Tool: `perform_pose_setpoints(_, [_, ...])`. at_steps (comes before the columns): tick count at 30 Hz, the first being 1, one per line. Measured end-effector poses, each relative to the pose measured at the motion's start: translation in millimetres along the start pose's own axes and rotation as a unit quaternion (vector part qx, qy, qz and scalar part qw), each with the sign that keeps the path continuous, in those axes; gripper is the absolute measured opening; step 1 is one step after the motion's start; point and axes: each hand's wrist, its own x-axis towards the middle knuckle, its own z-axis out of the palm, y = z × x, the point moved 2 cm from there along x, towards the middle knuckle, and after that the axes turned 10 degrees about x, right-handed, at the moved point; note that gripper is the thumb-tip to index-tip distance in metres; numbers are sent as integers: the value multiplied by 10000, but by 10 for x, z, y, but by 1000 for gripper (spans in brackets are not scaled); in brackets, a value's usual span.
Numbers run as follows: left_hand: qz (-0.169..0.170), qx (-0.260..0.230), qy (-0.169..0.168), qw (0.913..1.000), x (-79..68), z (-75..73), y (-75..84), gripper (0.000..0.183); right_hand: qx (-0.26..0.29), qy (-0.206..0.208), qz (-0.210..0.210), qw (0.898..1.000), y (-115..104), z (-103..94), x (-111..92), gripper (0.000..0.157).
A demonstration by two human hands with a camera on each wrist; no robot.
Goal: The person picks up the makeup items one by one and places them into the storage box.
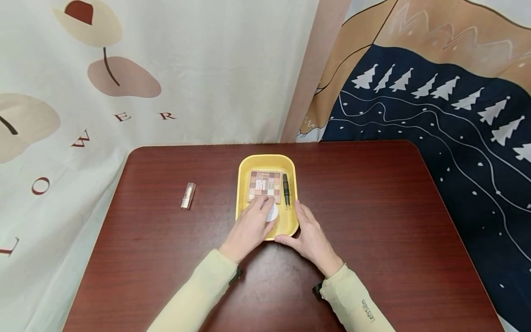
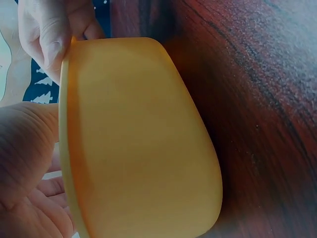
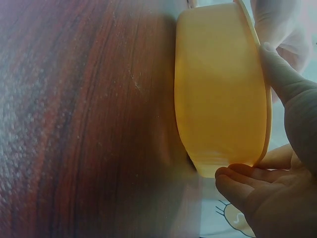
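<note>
A yellow tray sits on the table, holding an eyeshadow palette and a slim black tube. My left hand reaches over its left side, fingers and thumb about a white round item low in the tray; the hand hides part of it. In the left wrist view the tray wall blocks that item, and the left hand shows beside the rim. My right hand grips the tray's near right corner, thumb at the near rim. The right wrist view shows its fingers against the outer wall.
A lipstick-like tube lies left of the tray on the dark red-brown table. A pale printed curtain hangs behind on the left, a navy tree-patterned cloth on the right.
</note>
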Motion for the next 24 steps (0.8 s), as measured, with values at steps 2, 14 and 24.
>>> perform_pose_setpoints(2, [15, -8, -28, 10000, 11, 10, 4, 53, 5, -5, 4, 10000, 3, 1, 0, 114])
perform_pose_setpoints(14, [0, 42, -240, 9997, 45, 88, 8, 54, 5, 17, -47, 10000, 3, 3, -1, 114])
perform_pose_setpoints(24, [84, 34, -441, 9990, 75, 131, 4, 54, -12, -16, -18, 10000, 7, 7, -3, 115])
